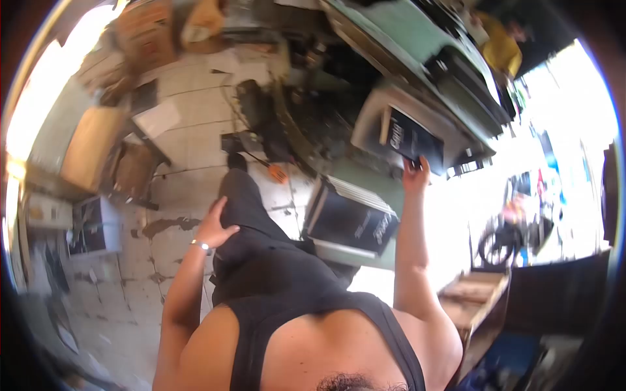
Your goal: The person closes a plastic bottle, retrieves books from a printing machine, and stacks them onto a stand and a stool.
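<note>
My right hand [416, 174] pinches the near edge of a black printed board [420, 140] with white lettering. A pale strip shows along its left end, and the board lies against a light surface of the green machine [398, 39]. Below, on a pale green ledge [385, 189], sits a stack of similar black printed boards [352, 225] with light edges showing along its top side. My left hand [215, 225] rests on my dark-clad thigh with the fingers and thumb apart, holding nothing. A metal band is on that wrist.
A wooden-topped stand [94, 150] and a box [94, 225] are at left. Papers [156, 117] lie on the tiled floor. A person in yellow [502, 49] is at the upper right. A wooden tray [476, 296] and a wheeled vehicle [499, 246] are at right.
</note>
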Available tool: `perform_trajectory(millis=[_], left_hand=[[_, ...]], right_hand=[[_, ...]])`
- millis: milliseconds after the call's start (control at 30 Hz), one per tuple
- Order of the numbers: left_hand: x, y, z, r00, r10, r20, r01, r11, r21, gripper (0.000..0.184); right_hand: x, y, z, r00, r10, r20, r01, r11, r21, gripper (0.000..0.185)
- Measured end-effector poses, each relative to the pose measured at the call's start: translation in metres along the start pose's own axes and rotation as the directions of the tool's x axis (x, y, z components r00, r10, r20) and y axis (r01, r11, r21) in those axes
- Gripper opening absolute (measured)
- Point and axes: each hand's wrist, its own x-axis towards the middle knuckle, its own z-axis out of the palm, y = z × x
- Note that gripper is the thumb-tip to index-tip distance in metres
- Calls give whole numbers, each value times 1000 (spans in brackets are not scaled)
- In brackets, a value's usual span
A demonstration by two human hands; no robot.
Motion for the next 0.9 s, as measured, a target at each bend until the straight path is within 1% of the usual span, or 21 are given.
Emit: perform_trajectory(millis=[33, 67, 167, 200, 233, 267, 300, 333, 367, 400, 433, 467, 500, 567, 600, 667, 700, 733, 767, 833, 900], left_hand=[[2, 13, -5, 1000, -19, -9, 20, 998, 63, 95], [7, 25, -10, 1000, 25, 2, -25, 993, 117, 95], [26, 70, -5, 980, 199, -5, -197, 972, 128, 94], [35, 85, 2, 979, 202, 30, -204, 973, 110, 95], [43, 89, 17, 954, 299, 28, -300, 952, 57, 98], [53, 98, 30, 945, 322, 61, -322, 947, -5, 102], [59, 107, 45, 935, 343, 90, -337, 939, -70, 107], [60, 114, 61, 924, 363, 118, -349, 929, -119, 111], [63, 120, 76, 910, 390, 142, -367, 916, -163, 114], [68, 126, 89, 892, 422, 162, -387, 899, -207, 118], [72, 131, 100, 889, 399, 224, -345, 906, -244, 130], [76, 133, 111, 888, 386, 250, -325, 911, -254, 135], [78, 133, 120, 886, 371, 278, -301, 917, -263, 140], [78, 135, 135, 884, 312, 349, -240, 942, -236, 148], [80, 135, 141, 879, 285, 382, -213, 952, -220, 152], [87, 127, 161, 855, 294, 427, -244, 955, -168, 156], [92, 125, 170, 842, 330, 428, -287, 944, -165, 158], [95, 125, 177, 827, 366, 427, -328, 931, -161, 159], [95, 124, 185, 840, 372, 395, -306, 926, -221, 158], [91, 122, 200, 867, 374, 330, -261, 904, -340, 156], [95, 113, 208, 877, 353, 327, -251, 916, -314, 153]], right_hand=[[-10, -11, -15, 995, 6, 101, -1, 999, -51, 34], [-52, -22, 2, 995, -53, 86, 63, 991, -120, 34], [-146, -39, 23, 985, -133, 106, 149, 976, -158, 32], [-169, -40, 22, 991, -108, 84, 119, 983, -140, 32], [-197, -41, 17, 994, -85, 72, 93, 989, -118, 32], [-219, -39, 9, 997, -57, 58, 63, 993, -102, 32], [-238, -33, -8, 997, 20, 76, -13, 996, -89, 34], [-254, -16, -34, 999, -26, -31, 22, 992, -125, 37], [-269, -2, -62, 955, -16, -297, -29, 989, -148, 53], [-285, 0, -78, 899, 13, -438, -112, 973, -201, 84], [-293, 0, -77, 772, -54, -634, -197, 927, -320, 110], [-291, 4, -106, 822, -276, -499, -83, 808, -584, 116], [-285, 8, -139, 838, -452, -306, 42, 612, -790, 121], [-272, -2, -152, 887, -457, -60, 52, 229, -972, 107], [-266, -4, -154, 906, -420, 57, 72, 20, -997, 101], [-255, -2, -159, 991, -131, -6, 19, 183, -983, 87], [-246, -1, -162, 1000, 25, -8, -14, 251, -968, 80], [-248, 9, -152, 993, -88, 73, 85, 140, -987, 65], [-253, 9, -146, 992, -112, 49, 54, 41, -998, 65], [-266, 7, -124, 986, -146, 86, 80, -46, -996, 67], [-269, 3, -110, 994, -109, 22, 16, -51, -999, 72]])
